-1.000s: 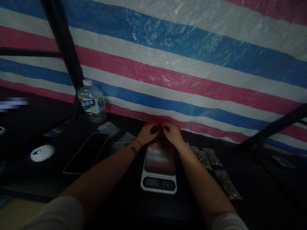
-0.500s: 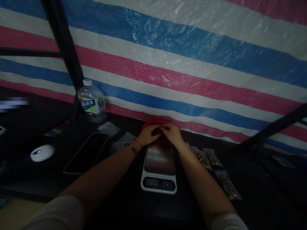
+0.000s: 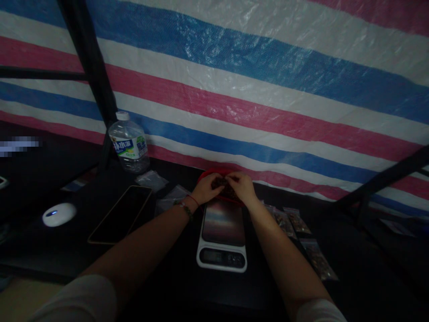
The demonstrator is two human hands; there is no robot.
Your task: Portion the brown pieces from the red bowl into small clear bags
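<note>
Both hands are over a red bowl [image 3: 203,174] holding small dark brown pieces [image 3: 229,192]. My left hand [image 3: 206,188] curls its fingers around a dark clump whose kind is too dim to tell. Pinched together, the fingertips of my right hand [image 3: 244,188] meet the same spot from the other side; what lies between them is hidden. Just in front of the bowl, between my forearms, lies a white kitchen scale [image 3: 223,223] with a bare metal plate and a dark display.
Filled clear zip bags [image 3: 318,259] lie to the right of my right forearm. On the left are flat clear bags [image 3: 172,197], a phone [image 3: 120,214], a white mouse-shaped device [image 3: 59,214] and a large plastic bottle [image 3: 129,143]. A striped tarp [image 3: 234,107] hangs behind.
The fingers of my right hand have shifted slightly over the bowl, and more of the dark pieces show between the hands. Everything else stays in place.
</note>
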